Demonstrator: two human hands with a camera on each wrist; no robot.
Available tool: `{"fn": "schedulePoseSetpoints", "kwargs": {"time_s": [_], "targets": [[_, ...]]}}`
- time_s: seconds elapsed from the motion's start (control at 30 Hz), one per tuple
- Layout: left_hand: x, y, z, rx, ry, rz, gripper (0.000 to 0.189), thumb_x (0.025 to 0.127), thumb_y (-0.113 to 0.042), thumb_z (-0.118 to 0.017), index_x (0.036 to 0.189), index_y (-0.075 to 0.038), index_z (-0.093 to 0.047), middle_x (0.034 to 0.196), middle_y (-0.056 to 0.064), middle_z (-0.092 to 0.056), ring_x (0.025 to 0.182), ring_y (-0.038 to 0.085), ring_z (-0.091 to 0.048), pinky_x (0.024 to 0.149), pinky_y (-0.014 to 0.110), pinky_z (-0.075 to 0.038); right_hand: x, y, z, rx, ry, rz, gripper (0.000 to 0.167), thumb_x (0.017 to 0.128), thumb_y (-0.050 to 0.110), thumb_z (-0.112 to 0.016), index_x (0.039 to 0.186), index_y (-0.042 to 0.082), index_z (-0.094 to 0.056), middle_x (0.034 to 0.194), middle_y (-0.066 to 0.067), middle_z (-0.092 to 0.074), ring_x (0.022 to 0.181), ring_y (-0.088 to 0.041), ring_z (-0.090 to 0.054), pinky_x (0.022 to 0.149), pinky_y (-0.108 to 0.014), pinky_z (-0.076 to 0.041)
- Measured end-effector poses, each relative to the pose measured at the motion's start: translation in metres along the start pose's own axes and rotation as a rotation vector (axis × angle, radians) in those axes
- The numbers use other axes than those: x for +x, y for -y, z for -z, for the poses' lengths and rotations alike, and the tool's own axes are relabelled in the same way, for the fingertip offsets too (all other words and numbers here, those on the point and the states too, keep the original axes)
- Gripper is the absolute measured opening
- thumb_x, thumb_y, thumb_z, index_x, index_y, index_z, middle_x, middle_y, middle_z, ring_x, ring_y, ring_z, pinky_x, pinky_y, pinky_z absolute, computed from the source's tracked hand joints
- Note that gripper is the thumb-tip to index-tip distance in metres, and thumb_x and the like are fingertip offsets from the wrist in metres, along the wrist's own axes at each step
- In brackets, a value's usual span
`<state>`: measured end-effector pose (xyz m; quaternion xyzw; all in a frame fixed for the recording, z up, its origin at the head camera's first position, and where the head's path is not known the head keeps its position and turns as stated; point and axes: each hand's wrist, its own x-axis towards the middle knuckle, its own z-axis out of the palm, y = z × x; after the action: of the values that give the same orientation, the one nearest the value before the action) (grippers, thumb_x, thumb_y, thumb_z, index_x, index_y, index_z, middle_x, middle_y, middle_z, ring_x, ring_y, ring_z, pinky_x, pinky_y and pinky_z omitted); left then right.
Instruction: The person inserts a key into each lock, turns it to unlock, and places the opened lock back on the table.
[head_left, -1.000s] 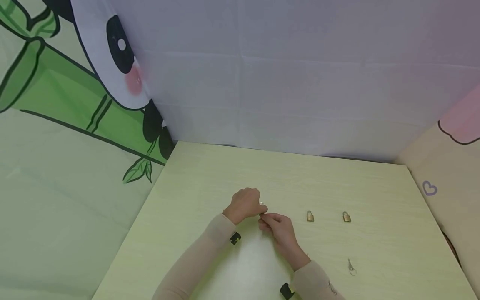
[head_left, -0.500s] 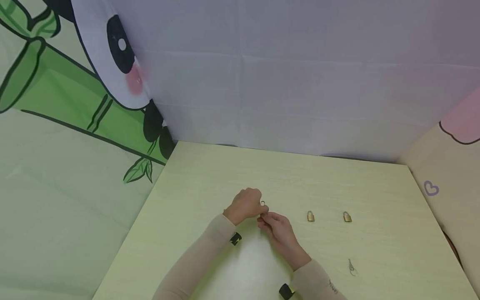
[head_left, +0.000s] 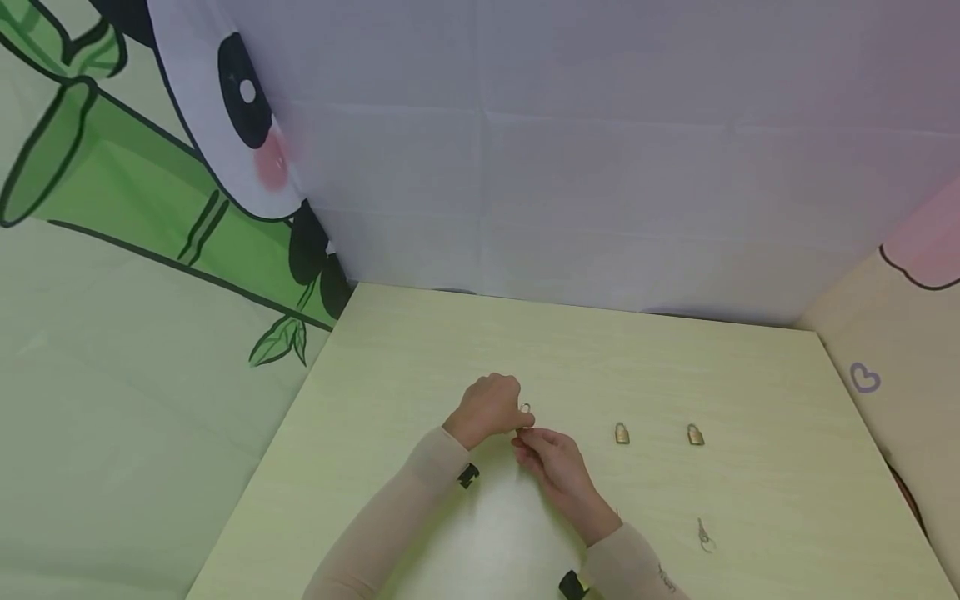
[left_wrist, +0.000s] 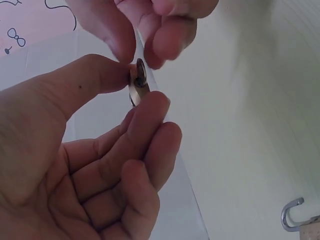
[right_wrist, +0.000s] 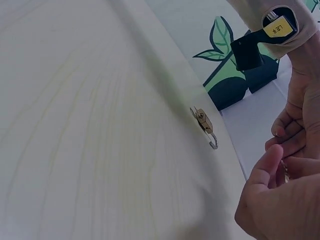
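My left hand [head_left: 489,408] pinches a small brass padlock [left_wrist: 139,90] between thumb and fingertips, its loop of metal [head_left: 526,408] showing past the thumb in the head view. Against the near end of that padlock are the fingertips of my right hand [head_left: 555,462]. A sliver of shiny metal [right_wrist: 285,170], which looks like a key, sits between the right thumb and fingers; most of it is hidden. Another brass padlock [right_wrist: 202,121] lies on the table with its shackle sprung out, close to the hands in the right wrist view and screened by the left hand in the head view.
Two brass padlocks, one upright-looking [head_left: 622,433] and one further right [head_left: 695,435], lie on the pale table [head_left: 772,392]. Nearer the front right is a key on a thin ring [head_left: 704,536]. Printed cloth walls [head_left: 600,192] stand behind the table and at its sides.
Both hands stay together at the padlock. They have shifted only slightly, with small movements of the fingertips; the padlocks and key on the table lie as before.
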<state>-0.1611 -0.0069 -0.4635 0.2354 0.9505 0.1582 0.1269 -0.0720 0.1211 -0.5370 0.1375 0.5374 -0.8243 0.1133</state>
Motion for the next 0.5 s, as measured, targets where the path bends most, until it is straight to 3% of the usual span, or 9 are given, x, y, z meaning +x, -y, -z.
{"fn": "schedulePoseSetpoints", "kwargs": {"time_s": [0.33,0.5], "targets": [[-0.003,0.002,0.007,0.046,0.054,-0.024,0.041,0.082,-0.024,-0.074,0.056,-0.015,-0.043,0.049,-0.008,-0.024,0.044,0.007,-0.026,0.044,0.024,-0.023,-0.006,0.007,0.015,-0.146,-0.077,0.041,0.027,0.096,0.008,-0.065,0.111,-0.015,-0.062,0.097,-0.014,-0.067,0.086,-0.024,-0.065,0.080,-0.034,-0.054],[-0.004,0.004,0.009,0.098,0.059,-0.086,0.040,0.081,-0.023,-0.074,0.055,-0.017,-0.045,0.049,-0.009,-0.025,0.045,0.006,-0.026,0.044,0.024,-0.024,-0.006,0.012,0.023,-0.191,-0.106,0.064,0.029,0.096,0.010,-0.066,0.111,-0.014,-0.062,0.097,-0.015,-0.067,0.086,-0.026,-0.065,0.079,-0.035,-0.054]]}}
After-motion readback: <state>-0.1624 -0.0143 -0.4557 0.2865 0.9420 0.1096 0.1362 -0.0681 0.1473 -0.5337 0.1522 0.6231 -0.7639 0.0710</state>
